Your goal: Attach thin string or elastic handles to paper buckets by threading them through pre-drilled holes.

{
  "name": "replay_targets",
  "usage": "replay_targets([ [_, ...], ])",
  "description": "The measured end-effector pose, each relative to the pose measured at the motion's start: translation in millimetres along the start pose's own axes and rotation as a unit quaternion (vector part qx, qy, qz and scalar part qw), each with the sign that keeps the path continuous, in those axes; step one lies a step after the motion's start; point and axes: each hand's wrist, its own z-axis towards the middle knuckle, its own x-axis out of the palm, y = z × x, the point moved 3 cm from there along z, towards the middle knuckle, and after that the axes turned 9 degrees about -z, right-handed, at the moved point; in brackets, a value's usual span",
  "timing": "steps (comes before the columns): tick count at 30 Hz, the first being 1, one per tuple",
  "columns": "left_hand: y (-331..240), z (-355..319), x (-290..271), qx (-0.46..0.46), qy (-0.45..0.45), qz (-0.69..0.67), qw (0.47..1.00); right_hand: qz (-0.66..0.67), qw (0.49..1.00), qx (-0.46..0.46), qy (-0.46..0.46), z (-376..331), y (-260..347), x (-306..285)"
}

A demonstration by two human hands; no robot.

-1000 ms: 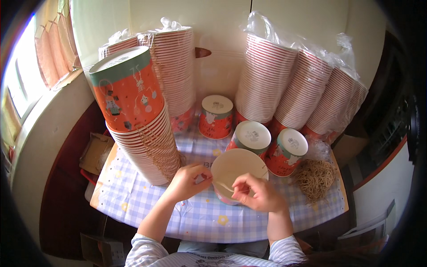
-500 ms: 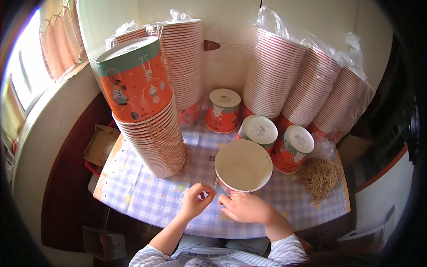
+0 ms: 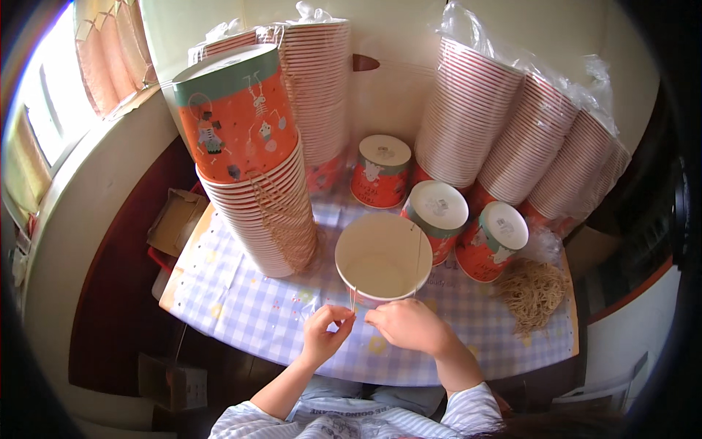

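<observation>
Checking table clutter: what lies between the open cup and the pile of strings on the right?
Head view: two upside-down cups lie between the open cup and the string pile.

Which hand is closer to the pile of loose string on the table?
Right. The right hand sits at the open paper bucket's near rim, left of the string pile. The left hand is farther left.
</observation>
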Motion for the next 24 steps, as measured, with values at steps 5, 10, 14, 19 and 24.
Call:
replay_targets([
  [5, 21.2, -8.6, -1.5, -0.079, -0.002, 0.005, 0.997, 0.018, 1.000, 0.006, 0.013, 7.1, -6.9, 5.8],
  [10, 25.6, -14.8, -2.9, -0.203, -0.018, -0.091, 0.975, 0.012, 1.000, -0.004, 0.026, 10.2, -6.1, 5.4],
  [14, 19.8, -10.4, 5.6, -0.284, -0.014, -0.220, 0.933, -0.009, 1.000, -0.003, 0.027, 10.8, -6.6, 5.5],
  [19, 24.2, -12.3, 18.4, -0.320, -0.013, -0.312, 0.895, -0.008, 1.000, -0.016, 0.005, 11.9, -6.8, 7.1],
  [24, 28.1, -13.6, 23.1, -0.363, -0.049, -0.415, 0.833, -0.016, 1.000, -0.007, 0.000, 12.1, -9.1, 12.0],
])
